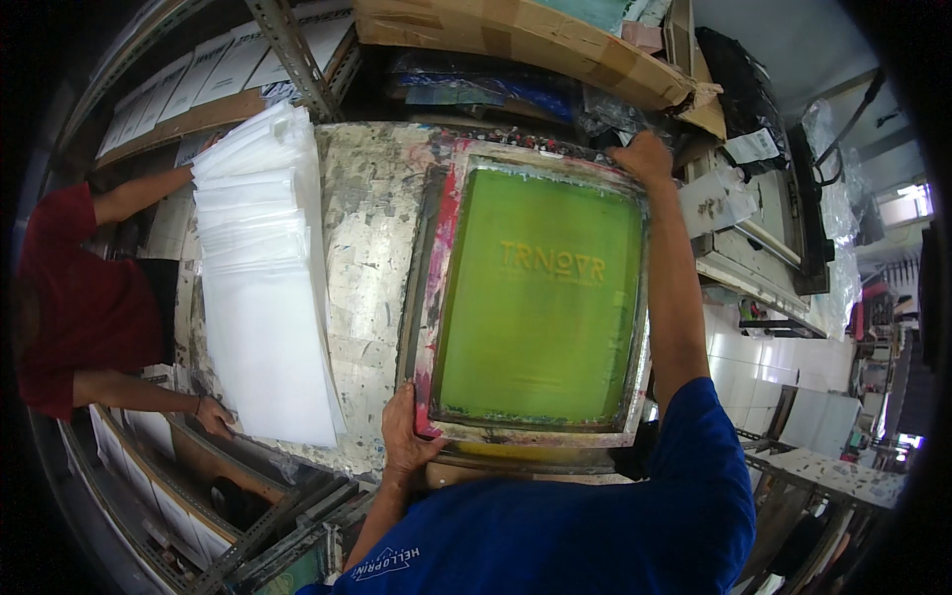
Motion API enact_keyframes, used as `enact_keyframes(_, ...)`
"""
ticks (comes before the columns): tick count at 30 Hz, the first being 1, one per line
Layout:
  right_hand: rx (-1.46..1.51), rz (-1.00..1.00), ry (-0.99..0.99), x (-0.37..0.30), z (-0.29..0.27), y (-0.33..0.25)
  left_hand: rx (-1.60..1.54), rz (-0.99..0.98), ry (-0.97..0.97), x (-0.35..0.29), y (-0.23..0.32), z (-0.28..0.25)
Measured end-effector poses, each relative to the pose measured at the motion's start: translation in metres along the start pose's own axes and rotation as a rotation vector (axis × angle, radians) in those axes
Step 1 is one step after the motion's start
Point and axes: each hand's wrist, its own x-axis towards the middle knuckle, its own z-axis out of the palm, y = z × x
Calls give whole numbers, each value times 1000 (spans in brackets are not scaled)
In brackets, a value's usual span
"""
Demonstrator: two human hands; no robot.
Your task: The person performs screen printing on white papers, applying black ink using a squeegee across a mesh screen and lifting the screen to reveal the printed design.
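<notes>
A screen printing frame (428,327) with green mesh and pale lettering lies over a paint-spattered table (367,248). Its rim is stained pink and red. My left hand (405,434) is closed around the frame's near left corner, the thumb along the near edge. At the far right corner my right hand (645,159) is curled over the rim, its fingertips partly hidden. To the left, a stack of white plastic bags (263,327) lies on the table, fanned at its far end. What lies under the frame is mostly hidden.
A co-worker in a red sleeve (59,238) stands at the left, one hand (213,416) by the bags' near end. Metal shelves (288,59) and a cardboard box (516,40) border the far side. A whitish plastic container (716,201) stands right of my right arm.
</notes>
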Motion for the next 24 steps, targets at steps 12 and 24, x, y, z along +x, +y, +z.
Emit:
enact_keyframes(12,-157,219,-70,-11,22,-22,-20,-25,-34,-2,-2,-1)
enact_keyframes(24,363,95,353,-48,38,0,-24,-11,-3,-1,0,1)
